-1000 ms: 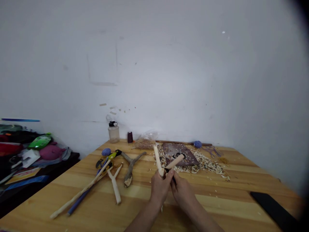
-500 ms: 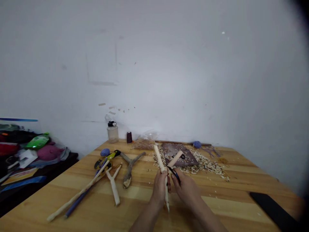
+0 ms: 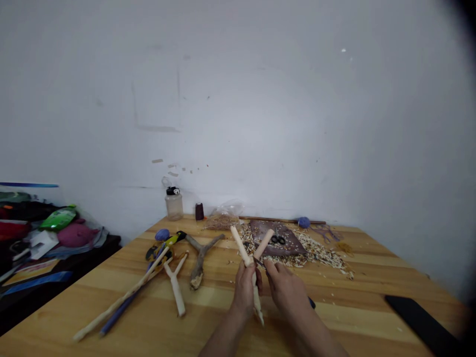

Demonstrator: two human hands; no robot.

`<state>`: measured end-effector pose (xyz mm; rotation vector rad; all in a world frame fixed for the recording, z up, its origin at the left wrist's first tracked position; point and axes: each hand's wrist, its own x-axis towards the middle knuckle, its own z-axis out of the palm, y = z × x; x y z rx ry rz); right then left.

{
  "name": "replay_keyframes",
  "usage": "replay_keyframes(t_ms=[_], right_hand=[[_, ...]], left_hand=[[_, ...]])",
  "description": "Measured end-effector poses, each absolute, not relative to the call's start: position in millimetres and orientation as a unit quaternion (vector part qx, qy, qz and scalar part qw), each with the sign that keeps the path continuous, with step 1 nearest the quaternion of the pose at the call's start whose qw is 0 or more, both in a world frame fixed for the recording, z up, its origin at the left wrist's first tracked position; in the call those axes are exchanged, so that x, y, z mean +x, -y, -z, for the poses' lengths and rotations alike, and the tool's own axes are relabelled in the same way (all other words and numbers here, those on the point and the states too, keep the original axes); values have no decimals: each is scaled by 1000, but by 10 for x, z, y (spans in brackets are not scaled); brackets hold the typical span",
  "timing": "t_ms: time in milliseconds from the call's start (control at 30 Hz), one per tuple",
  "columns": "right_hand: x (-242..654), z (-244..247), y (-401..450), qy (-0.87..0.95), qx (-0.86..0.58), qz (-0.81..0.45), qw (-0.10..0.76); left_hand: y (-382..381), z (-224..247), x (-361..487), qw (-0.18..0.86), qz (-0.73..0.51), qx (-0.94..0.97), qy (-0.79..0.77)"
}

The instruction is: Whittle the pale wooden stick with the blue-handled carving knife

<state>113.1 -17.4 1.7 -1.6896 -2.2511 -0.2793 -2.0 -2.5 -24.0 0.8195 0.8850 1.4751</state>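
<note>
My left hand (image 3: 244, 292) grips a pale peeled Y-shaped wooden fork (image 3: 245, 257) just below its crotch, with both arms pointing up and the stem running down past my palm. My right hand (image 3: 286, 291) is next to it and shut on a small carving knife (image 3: 259, 262). The dark blade touches the fork near the crotch, and a blue handle end (image 3: 311, 302) sticks out beyond my hand. Behind the fork, black-handled scissors (image 3: 277, 240) lie on a brown board (image 3: 292, 243) among wood shavings (image 3: 320, 253).
On the wooden table (image 3: 334, 297) lie a bark-covered forked branch (image 3: 200, 263), a peeled fork (image 3: 176, 286), long sticks (image 3: 122, 292) and a yellow-handled tool (image 3: 171, 239). A plastic bottle (image 3: 174, 205) stands by the wall. A black slab (image 3: 420, 317) lies at right.
The fork has tilted, its arms swinging left and its stem now lower. My right hand has shifted down and right, bringing the blade to the crotch. The scissors now show fully.
</note>
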Motion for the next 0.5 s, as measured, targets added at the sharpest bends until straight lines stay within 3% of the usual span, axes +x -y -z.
replay_keyframes(t_ms=[500], right_hand=[[1075,-81,241,781,-606,114,101]], left_hand=[[42,225,-38,500,-627,435,-410]])
